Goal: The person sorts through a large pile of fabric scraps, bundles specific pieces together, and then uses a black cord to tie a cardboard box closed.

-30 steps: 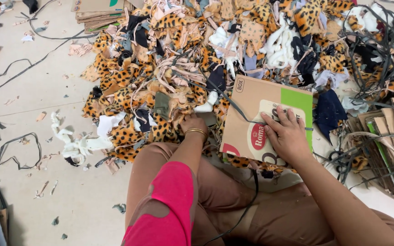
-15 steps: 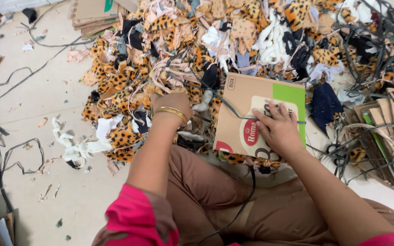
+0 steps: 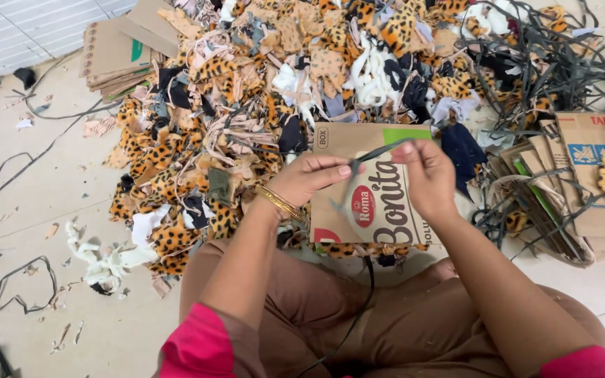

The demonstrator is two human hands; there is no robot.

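- Head view looks down on one seated person's two hands, raised together above a flat cardboard sheet (image 3: 376, 196) that lies across the lap and floor.
- One dark grey strip (image 3: 379, 149) is stretched between the two hands, just above the sheet.
- Left hand (image 3: 311, 176): thumb and forefinger are pinched on one end of the strip; the other fingers are curled in. Gold bangles (image 3: 279, 203) sit at this wrist; I cannot count them surely.
- Right hand (image 3: 423, 176): fingertips are closed on the other end of the strip, back of the hand turned to the camera.
- One thin black cord (image 3: 358, 308) hangs from under the sheet down over the brown trousers.
- One large heap of fabric scraps (image 3: 246, 112) fills the floor beyond the hands: mostly leopard-print pieces, mixed with white, black and tan; too many to count.
- Two stacks of flattened cardboard show: one at the upper left (image 3: 117, 49), one at the right (image 3: 582, 182).
- One white fluffy scrap (image 3: 103, 259) lies apart on the pale floor at the left.
- Tangle of dark strips (image 3: 561, 63) lies at the upper right, number uncountable.
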